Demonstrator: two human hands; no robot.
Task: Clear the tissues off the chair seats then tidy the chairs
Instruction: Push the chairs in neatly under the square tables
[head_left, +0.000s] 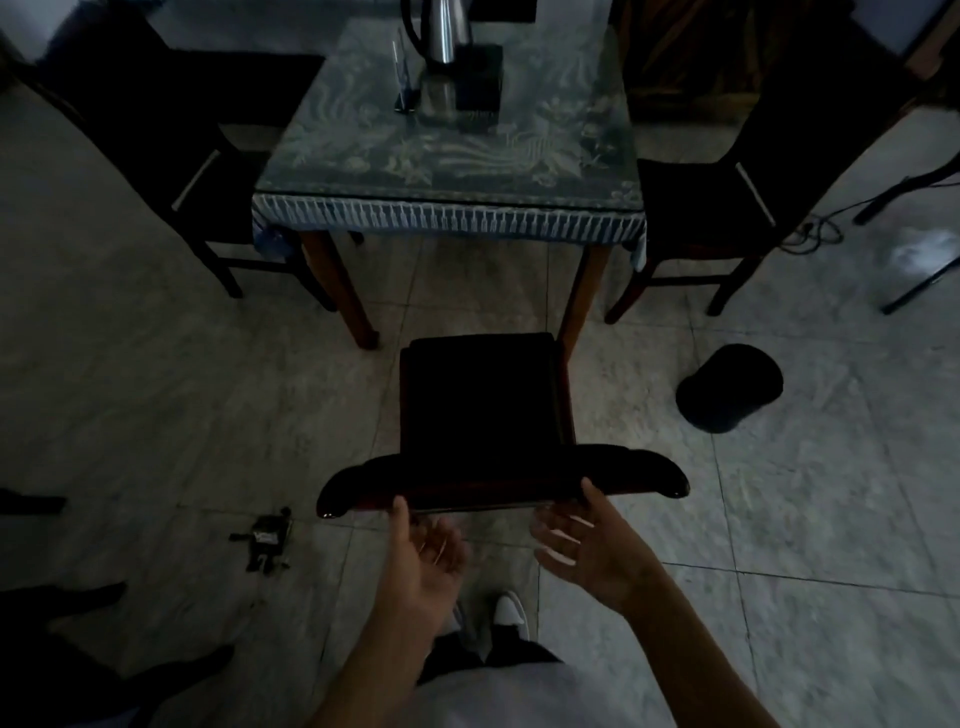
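Note:
A dark wooden chair (483, 395) stands in front of me, its seat pointing at the table and bare of tissues. Its curved top rail (639, 470) runs across just ahead of my hands. My left hand (426, 551) is palm up with relaxed fingers, its thumb tip touching the rail's near edge. My right hand (587, 540) is also loosely spread, thumb tip on the rail. Neither hand grips anything. Two more dark chairs stand at the table's left (208, 171) and right (696, 208) sides; their seats are too dark to read.
The table (447, 156) has a patterned cloth, a metal kettle (447, 31) and a dark box. A black bin (727, 389) sits on the tiled floor at right. Cables and a white crumpled thing (919, 249) lie far right. A small dark object (267, 538) lies on the floor at left.

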